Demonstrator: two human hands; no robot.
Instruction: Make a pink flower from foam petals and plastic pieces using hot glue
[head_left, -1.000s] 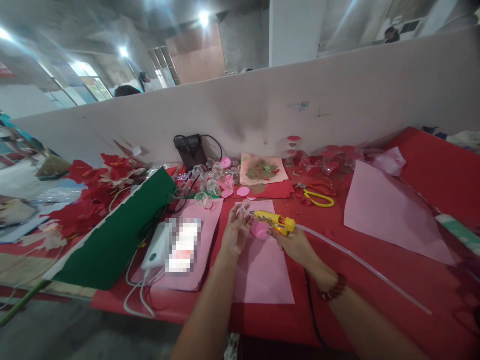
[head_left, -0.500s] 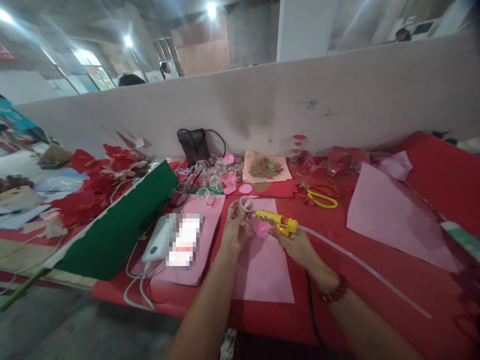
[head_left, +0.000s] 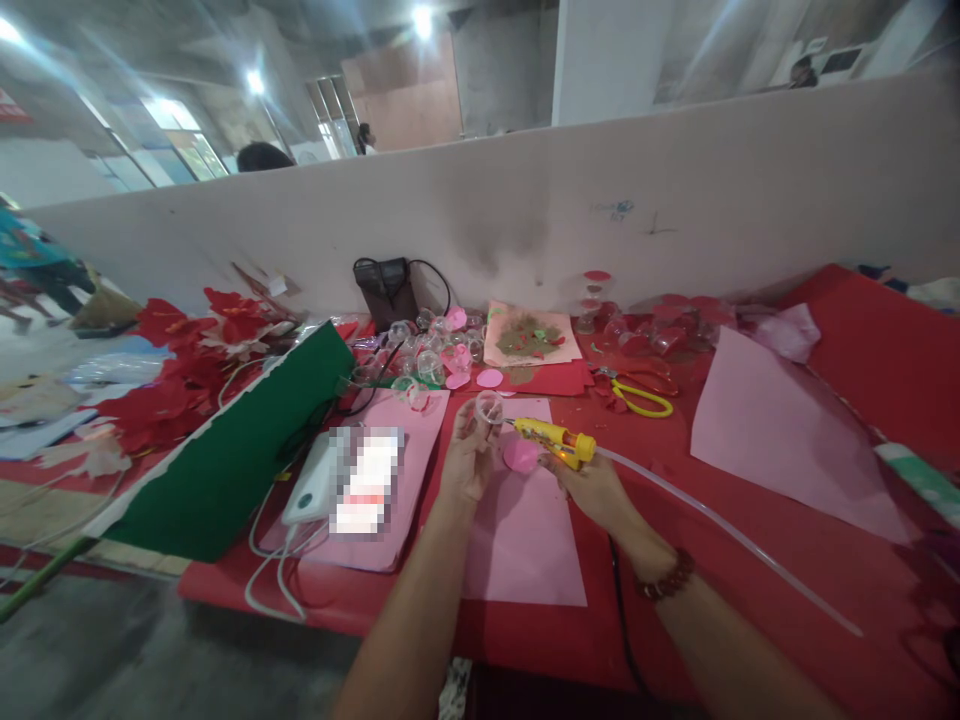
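Observation:
My left hand (head_left: 469,460) pinches a small clear plastic cup (head_left: 489,407) and holds it up above a pink paper sheet (head_left: 525,530). My right hand (head_left: 585,485) grips a yellow glue gun (head_left: 551,437) with its nozzle pointing left at the cup's rim. A long clear glue stick (head_left: 720,530) trails from the back of the gun to the right. A small pink paper disc (head_left: 520,456) lies under the gun, between the two hands.
Yellow-handled scissors (head_left: 641,397) lie behind the hands. More clear cups (head_left: 424,360) and pink discs sit near a dark bag (head_left: 386,290). A white device with cables (head_left: 315,485), a green board (head_left: 240,450), red paper flowers (head_left: 172,370) and a large pink sheet (head_left: 780,430) surround the spot.
My left hand has raised the clear cup slightly and turned it toward the glue gun's nozzle. The right hand and gun have stayed almost in place.

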